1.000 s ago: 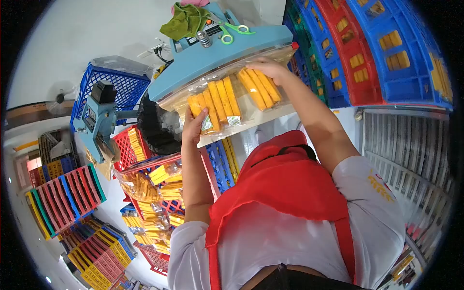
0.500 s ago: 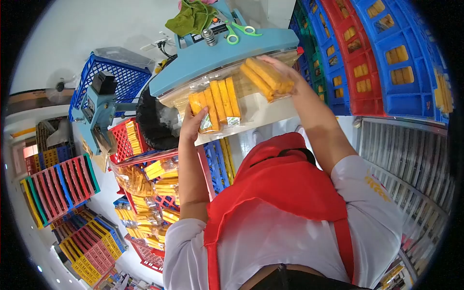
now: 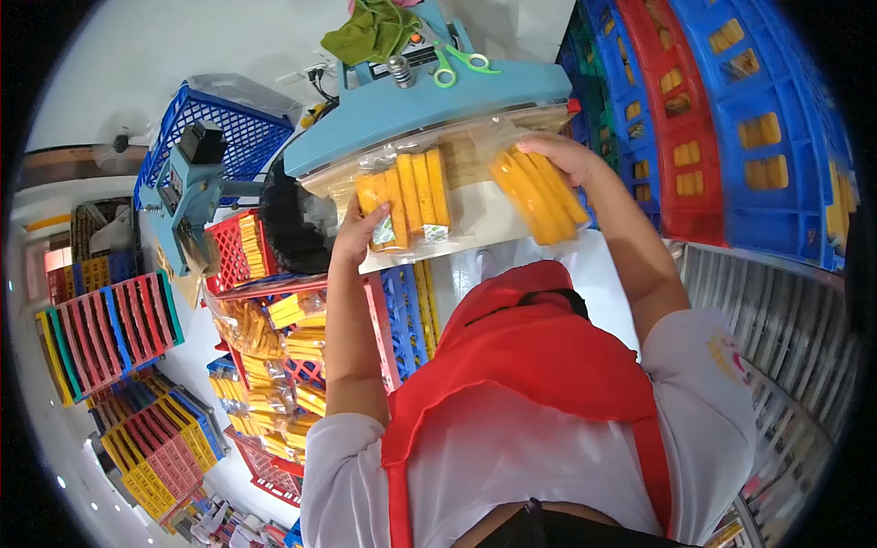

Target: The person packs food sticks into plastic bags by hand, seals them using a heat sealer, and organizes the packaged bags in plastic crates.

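Note:
My left hand [image 3: 359,233] grips the near left edge of a clear plastic bag of yellow sticks [image 3: 423,194], its thumb lying on top. That bag rests on the ledge of a light-blue bag sealer [image 3: 429,108], with its upper edge close under the sealer's long arm. My right hand [image 3: 565,158] holds a second bag of yellow sticks [image 3: 539,196] by its upper end, at the right end of the sealer. This bag hangs tilted and slightly blurred, apart from the first. The fingers behind both bags are partly hidden.
Green-handled scissors [image 3: 446,68] and a green cloth [image 3: 370,32] lie on the sealer. A second sealer [image 3: 183,201] stands left, beside a black-lined bin [image 3: 283,224]. A red crate [image 3: 239,251] and many bagged sticks are below it. Stacked crates [image 3: 699,137] rise at right.
My right hand has moved right and toward me with its bag, which now hangs lower. My left hand stays on the other bag at the sealer. The view has shifted slightly.

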The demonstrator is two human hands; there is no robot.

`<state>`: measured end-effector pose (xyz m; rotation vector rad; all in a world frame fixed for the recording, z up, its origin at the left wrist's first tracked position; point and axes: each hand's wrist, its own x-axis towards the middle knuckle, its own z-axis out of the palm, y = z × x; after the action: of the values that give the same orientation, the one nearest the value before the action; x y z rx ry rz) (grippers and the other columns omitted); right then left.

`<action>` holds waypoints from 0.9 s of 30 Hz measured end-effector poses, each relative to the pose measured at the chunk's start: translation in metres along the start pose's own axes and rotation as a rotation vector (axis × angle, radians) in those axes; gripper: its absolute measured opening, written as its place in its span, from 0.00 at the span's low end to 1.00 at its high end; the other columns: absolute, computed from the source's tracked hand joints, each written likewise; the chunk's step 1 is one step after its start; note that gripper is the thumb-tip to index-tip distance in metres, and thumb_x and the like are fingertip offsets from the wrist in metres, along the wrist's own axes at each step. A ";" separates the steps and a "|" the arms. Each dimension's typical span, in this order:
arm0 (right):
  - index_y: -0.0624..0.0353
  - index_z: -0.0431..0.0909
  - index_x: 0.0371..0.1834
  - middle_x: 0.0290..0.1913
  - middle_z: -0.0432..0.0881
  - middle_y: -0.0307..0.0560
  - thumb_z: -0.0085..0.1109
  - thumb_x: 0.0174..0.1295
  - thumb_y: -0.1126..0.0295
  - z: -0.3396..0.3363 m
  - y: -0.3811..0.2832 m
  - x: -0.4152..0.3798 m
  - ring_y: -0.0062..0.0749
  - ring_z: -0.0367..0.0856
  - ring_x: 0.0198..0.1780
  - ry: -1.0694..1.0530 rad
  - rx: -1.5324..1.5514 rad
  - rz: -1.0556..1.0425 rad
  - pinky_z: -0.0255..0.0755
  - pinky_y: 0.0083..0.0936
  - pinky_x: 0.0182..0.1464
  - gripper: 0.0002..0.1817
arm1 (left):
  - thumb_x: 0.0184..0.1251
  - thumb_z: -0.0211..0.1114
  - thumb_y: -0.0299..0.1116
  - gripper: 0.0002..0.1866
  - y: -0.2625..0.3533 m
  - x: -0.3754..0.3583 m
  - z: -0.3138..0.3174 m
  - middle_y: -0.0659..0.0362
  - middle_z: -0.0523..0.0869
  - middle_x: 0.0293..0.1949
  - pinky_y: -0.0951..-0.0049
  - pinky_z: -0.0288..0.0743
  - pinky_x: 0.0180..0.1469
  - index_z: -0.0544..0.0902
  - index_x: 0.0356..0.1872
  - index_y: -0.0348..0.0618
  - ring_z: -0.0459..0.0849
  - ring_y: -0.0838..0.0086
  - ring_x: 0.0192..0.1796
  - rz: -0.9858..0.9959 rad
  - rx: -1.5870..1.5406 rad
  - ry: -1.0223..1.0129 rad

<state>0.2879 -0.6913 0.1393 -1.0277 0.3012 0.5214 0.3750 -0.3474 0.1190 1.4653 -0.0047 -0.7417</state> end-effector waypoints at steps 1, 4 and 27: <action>0.60 0.71 0.46 0.42 0.76 0.45 0.53 0.55 0.61 0.003 0.001 0.001 0.28 0.76 0.43 0.004 0.001 -0.001 0.69 0.24 0.45 0.19 | 0.52 0.64 0.29 0.30 -0.001 0.000 0.002 0.56 0.74 0.48 0.75 0.70 0.47 0.60 0.56 0.39 0.75 0.73 0.48 0.000 0.000 -0.004; 0.59 0.72 0.47 0.43 0.76 0.44 0.58 0.51 0.58 0.018 0.007 0.010 0.26 0.74 0.45 0.139 -0.190 -0.161 0.66 0.21 0.48 0.22 | 0.52 0.64 0.29 0.30 -0.001 -0.001 0.000 0.56 0.74 0.47 0.74 0.70 0.48 0.60 0.56 0.39 0.74 0.73 0.48 -0.002 -0.030 0.009; 0.60 0.39 0.66 0.59 0.61 0.47 0.57 0.51 0.76 0.103 0.069 -0.001 0.26 0.62 0.57 0.257 -0.108 -0.630 0.58 0.22 0.57 0.42 | 0.54 0.59 0.24 0.26 -0.013 -0.049 0.024 0.56 0.74 0.48 0.74 0.66 0.51 0.62 0.56 0.39 0.72 0.73 0.48 0.309 0.019 0.140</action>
<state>0.2494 -0.5739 0.1399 -1.2264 0.1612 -0.1666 0.3203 -0.3461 0.1315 1.4889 -0.1288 -0.3883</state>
